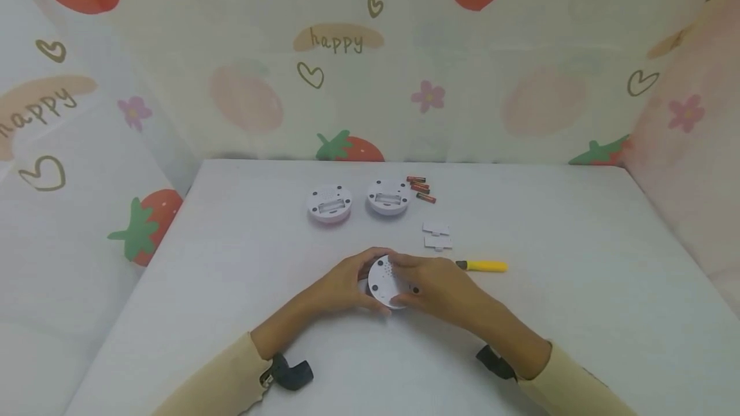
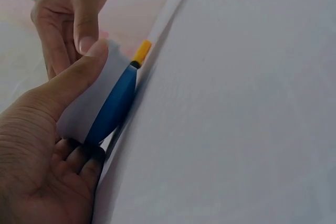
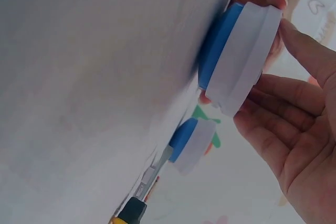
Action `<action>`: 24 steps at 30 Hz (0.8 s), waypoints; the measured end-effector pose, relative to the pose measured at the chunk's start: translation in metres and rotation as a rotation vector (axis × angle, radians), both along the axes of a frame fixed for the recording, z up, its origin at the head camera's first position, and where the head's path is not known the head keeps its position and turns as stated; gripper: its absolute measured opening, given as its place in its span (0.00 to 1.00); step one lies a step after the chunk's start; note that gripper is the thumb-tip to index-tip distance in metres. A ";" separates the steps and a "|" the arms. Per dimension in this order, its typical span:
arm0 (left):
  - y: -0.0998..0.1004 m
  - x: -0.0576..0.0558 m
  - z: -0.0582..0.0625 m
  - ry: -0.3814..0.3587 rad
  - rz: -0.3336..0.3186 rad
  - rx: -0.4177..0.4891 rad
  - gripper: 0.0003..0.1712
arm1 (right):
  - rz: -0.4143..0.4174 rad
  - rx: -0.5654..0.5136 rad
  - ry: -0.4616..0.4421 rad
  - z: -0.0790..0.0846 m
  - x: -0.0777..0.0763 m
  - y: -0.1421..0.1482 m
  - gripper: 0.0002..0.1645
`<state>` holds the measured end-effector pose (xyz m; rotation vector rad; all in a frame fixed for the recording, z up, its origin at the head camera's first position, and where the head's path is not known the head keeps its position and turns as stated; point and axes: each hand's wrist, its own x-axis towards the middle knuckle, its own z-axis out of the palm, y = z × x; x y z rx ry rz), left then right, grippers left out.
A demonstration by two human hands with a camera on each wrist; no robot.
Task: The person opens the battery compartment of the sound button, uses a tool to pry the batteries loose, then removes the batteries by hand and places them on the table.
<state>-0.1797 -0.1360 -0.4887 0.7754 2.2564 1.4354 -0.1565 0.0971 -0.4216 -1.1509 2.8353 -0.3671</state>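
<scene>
My left hand [image 1: 341,281] grips a round white device [image 1: 383,282] by its rim, thumb on the near side. Its underside, with dark feet and small holes, faces up in the head view, and a blue dome [image 3: 220,45] shows below in the right wrist view. Over that underside, my right hand [image 1: 442,287] touches it with thumb and fingertips, the fingers fairly straight. The right hand covers the part of the underside between them. Just right of the hands lies a screwdriver [image 1: 484,266] with a yellow handle.
Two similar round devices, a left one [image 1: 328,203] and a right one [image 1: 388,198], lie behind with battery compartments uncovered. Several small batteries [image 1: 426,198] lie beside the right one. Two white battery covers [image 1: 437,242] lie nearer. A patterned cloth [image 1: 474,82] hangs behind the white table [image 1: 243,223].
</scene>
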 end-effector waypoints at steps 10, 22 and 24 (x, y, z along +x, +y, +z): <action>0.000 0.001 0.001 -0.020 0.015 0.019 0.55 | 0.048 0.053 0.034 0.001 0.002 0.000 0.35; 0.001 -0.001 0.000 -0.030 0.008 0.050 0.55 | 0.251 0.245 0.218 0.007 0.008 -0.004 0.14; 0.001 -0.001 0.000 -0.039 0.006 0.050 0.55 | 0.278 0.317 0.274 0.006 0.009 -0.004 0.17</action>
